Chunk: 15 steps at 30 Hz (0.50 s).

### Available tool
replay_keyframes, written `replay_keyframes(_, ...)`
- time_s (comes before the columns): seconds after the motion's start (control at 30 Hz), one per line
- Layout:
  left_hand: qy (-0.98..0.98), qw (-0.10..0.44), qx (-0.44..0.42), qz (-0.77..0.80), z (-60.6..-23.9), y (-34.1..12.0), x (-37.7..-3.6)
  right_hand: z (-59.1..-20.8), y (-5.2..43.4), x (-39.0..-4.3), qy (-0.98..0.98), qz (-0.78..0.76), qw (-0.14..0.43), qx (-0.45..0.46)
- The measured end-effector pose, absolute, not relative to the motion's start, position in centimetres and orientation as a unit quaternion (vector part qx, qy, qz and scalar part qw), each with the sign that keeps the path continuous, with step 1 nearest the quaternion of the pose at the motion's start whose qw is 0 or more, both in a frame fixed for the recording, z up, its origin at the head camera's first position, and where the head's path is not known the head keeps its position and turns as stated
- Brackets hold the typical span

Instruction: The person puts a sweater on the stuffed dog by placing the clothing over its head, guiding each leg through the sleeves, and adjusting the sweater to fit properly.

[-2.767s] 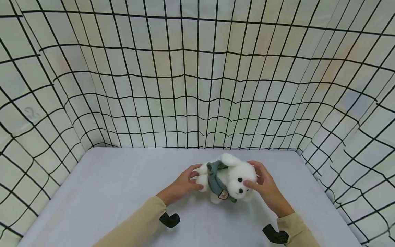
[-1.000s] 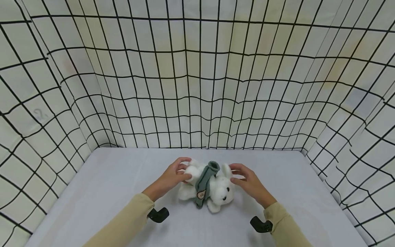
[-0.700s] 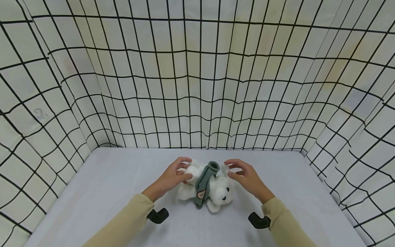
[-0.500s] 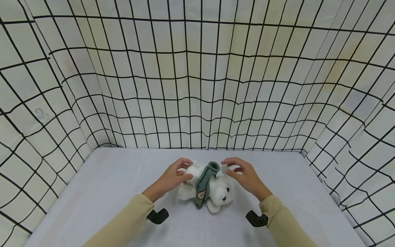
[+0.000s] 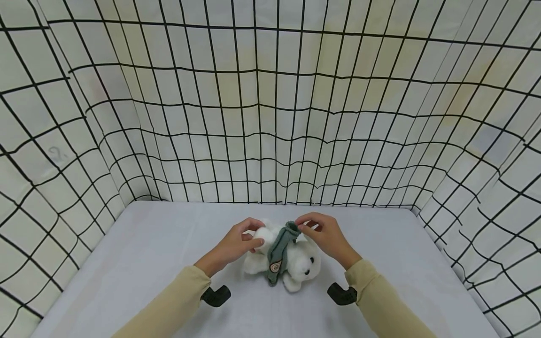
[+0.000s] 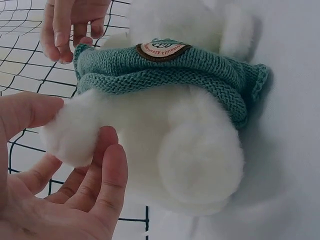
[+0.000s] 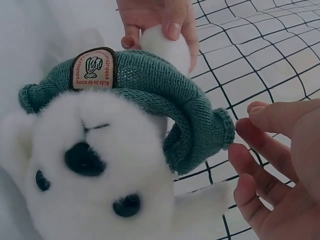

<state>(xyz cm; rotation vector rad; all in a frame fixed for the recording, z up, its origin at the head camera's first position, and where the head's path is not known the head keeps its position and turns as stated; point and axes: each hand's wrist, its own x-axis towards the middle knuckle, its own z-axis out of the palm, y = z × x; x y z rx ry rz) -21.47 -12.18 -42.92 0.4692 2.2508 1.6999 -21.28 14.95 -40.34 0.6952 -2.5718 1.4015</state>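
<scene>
On pale grey tabletop [image 5: 148,263], black-gridded cloth walls [image 5: 270,117] (three sides), plush toy [image 5: 296,263]

In the right wrist view, the right hand [image 7: 280,170] is cut off by the frame's right and lower edges. The patch [image 5: 275,266] lettering on the toy's sweater [image 5: 280,249] is too small to read in the head view.

A round brown-rimmed patch [image 7: 93,68] sewn on the plush toy's green knitted sweater [image 7: 165,105] carries a small emblem and a ring of lettering, too small and blurred to read in any view. No other writing shows.
</scene>
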Motion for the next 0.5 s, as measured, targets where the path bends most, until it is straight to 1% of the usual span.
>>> replay_keyframes(0.3, 0.795, 0.134, 0.156, 0.571, -42.8, -12.3, -21.4, -40.3, 13.9, -21.1, -0.872, 0.441, 0.042, 0.206)
replay_keyframes(0.5, 0.799, 0.129, 0.160, 0.566, -42.6, -12.5, -21.2, -40.9, 13.3, -21.3, -0.885, 0.429, 0.030, 0.180)
